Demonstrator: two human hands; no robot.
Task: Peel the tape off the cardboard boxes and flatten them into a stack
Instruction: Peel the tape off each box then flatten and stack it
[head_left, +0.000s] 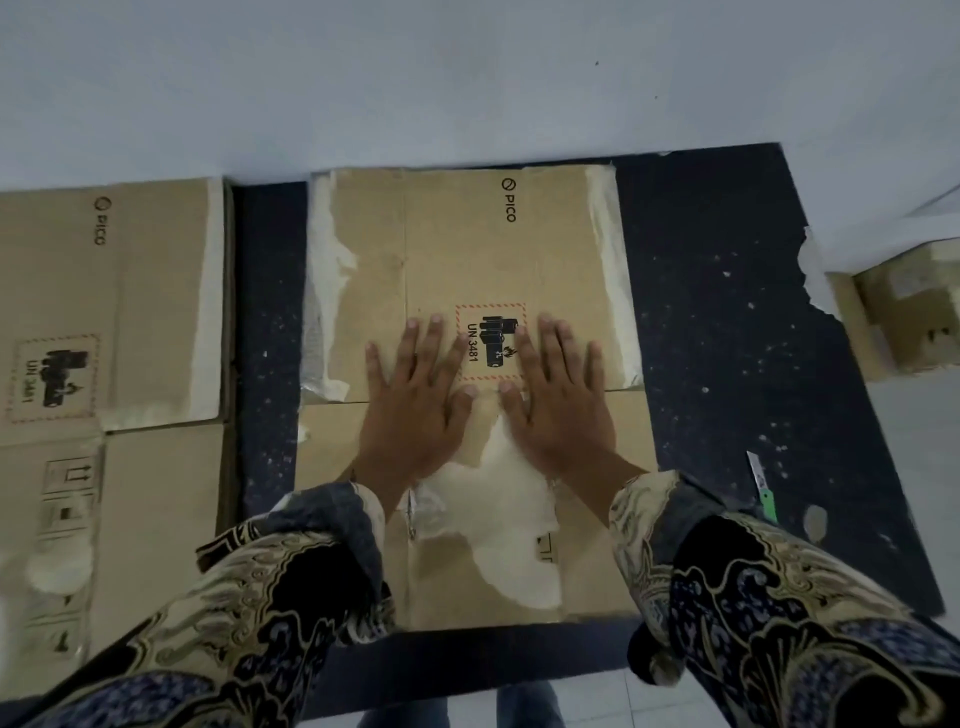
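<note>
A flattened brown cardboard box (467, 249) lies on the dark mat in front of me, printed with "PICO" and a "UN 3481" label. Torn pale patches run along its left and right edges and across its near half. My left hand (415, 395) and my right hand (558, 400) press flat on the middle of it, side by side, fingers spread and straight. A strip of clear tape (322, 332) clings loosely to the box's left edge.
Another flattened box (130, 322) lies to the left, on top of more cardboard. A green-handled cutter (761, 486) rests on the dark mat (727, 322) to the right. An unflattened box (904, 317) stands at the far right by the pale wall.
</note>
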